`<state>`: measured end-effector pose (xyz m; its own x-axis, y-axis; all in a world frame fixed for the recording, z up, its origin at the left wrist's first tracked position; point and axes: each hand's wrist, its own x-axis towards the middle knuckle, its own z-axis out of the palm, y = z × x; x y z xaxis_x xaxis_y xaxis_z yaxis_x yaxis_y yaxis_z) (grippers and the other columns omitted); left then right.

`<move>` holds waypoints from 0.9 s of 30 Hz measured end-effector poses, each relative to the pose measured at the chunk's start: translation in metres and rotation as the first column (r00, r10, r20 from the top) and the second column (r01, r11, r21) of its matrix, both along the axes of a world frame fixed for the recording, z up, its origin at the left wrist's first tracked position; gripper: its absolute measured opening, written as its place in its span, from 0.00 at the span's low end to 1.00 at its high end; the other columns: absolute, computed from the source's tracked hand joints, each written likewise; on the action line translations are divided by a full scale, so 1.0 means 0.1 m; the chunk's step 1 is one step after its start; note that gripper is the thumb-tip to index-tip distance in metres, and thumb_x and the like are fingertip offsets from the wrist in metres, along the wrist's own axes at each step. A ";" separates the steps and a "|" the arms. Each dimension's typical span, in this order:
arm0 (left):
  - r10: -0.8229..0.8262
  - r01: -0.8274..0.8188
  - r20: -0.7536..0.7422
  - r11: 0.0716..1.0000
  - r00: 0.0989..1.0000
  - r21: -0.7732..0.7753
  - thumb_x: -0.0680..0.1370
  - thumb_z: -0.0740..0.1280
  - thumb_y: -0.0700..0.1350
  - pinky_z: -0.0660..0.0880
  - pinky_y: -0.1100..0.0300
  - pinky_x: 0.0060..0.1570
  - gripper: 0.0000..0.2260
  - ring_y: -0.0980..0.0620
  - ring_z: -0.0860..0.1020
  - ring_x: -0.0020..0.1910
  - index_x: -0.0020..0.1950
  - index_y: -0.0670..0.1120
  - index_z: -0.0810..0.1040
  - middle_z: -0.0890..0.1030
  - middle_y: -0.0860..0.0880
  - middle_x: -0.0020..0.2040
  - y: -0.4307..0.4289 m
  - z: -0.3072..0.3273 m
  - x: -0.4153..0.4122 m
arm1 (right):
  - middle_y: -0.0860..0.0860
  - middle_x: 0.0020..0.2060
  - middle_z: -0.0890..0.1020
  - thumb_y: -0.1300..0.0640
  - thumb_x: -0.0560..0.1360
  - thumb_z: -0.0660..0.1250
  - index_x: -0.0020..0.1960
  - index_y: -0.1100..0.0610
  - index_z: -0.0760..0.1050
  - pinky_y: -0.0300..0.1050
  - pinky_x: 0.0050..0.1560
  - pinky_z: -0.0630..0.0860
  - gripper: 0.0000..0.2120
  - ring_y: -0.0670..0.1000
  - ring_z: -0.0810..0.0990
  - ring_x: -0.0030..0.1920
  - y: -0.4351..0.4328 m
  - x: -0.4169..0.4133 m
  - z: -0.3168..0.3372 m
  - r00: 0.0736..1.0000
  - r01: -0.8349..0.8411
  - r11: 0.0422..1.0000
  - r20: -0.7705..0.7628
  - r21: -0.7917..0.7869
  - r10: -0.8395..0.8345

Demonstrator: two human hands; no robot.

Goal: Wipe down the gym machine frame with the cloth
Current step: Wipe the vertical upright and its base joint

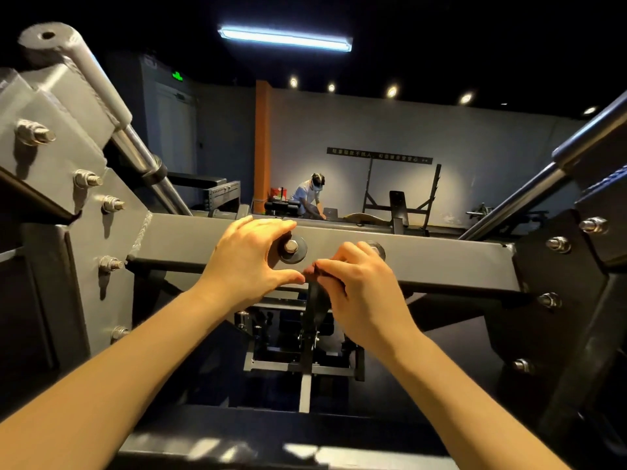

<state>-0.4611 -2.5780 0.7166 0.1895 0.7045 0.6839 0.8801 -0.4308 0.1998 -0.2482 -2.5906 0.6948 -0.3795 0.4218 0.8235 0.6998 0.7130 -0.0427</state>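
Spanning the near face of the grey crossbeam (424, 262) of the gym machine frame, the left hand (247, 256) is seen spread wide: its fingers are laid over the beam's top edge and its thumb is stretched along the lower edge, so that 1 bolt with a washer (291, 247) is framed in the gap between them. Nothing is held by this hand. The right hand (363, 286) is placed just beside it, at the beam's lower edge near the middle, with its fingers curled in a narrow pinch. A small reddish-brown wad, taken to be the cloth (310, 269), is held in that pinch against the beam, and the left thumb tip is just beside it. Most of the cloth is hidden by the fingers. A 2nd bolt (376, 249) is partly covered by the right knuckles. A dark strip (314, 310) is seen hanging below the pinch; whether it belongs to the cloth or to the machine cannot be told. At the beam's left end a bolted grey plate (84, 205) is noted, with a chrome rod (142, 154) rising behind it; a 2nd rod (529, 195) rises at the right end. Beyond the beam's top edge, a crouching person (310, 195) is visible by an orange pillar (262, 144).
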 end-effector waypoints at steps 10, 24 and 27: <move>-0.125 0.121 0.463 0.992 0.877 0.038 0.76 0.75 0.49 0.76 0.70 0.48 0.11 0.60 0.80 0.49 0.58 0.54 0.83 0.82 0.60 0.46 -0.96 -0.31 0.36 | 0.51 0.55 0.82 0.57 0.77 0.74 0.71 0.57 0.74 0.41 0.53 0.83 0.24 0.49 0.83 0.54 -0.29 0.01 0.18 0.809 -0.350 0.859 -0.583 -0.374 0.076; 0.155 -0.162 0.445 0.987 0.882 -0.022 0.68 0.74 0.67 0.80 0.67 0.48 0.22 0.65 0.82 0.46 0.56 0.56 0.84 0.85 0.61 0.44 -1.14 -0.06 0.13 | 0.53 0.47 0.88 0.57 0.81 0.68 0.57 0.59 0.83 0.45 0.47 0.84 0.10 0.51 0.87 0.50 -0.34 -0.48 0.36 0.569 -0.780 0.449 -0.792 -0.435 0.221; 0.225 -0.256 0.443 0.967 0.868 0.012 0.68 0.75 0.67 0.81 0.60 0.47 0.22 0.62 0.81 0.45 0.52 0.54 0.84 0.84 0.59 0.44 -1.05 0.02 0.09 | 0.54 0.47 0.88 0.58 0.84 0.62 0.57 0.62 0.83 0.41 0.44 0.82 0.12 0.51 0.87 0.49 -0.32 -0.50 0.40 0.532 -0.826 0.359 -0.810 -0.434 0.245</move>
<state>-0.4525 -2.6833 0.7181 -0.3071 0.6388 0.7055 0.7892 -0.2434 0.5639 -0.2985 -2.6225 0.7344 -0.3982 0.7999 0.4490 -0.2248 0.3894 -0.8932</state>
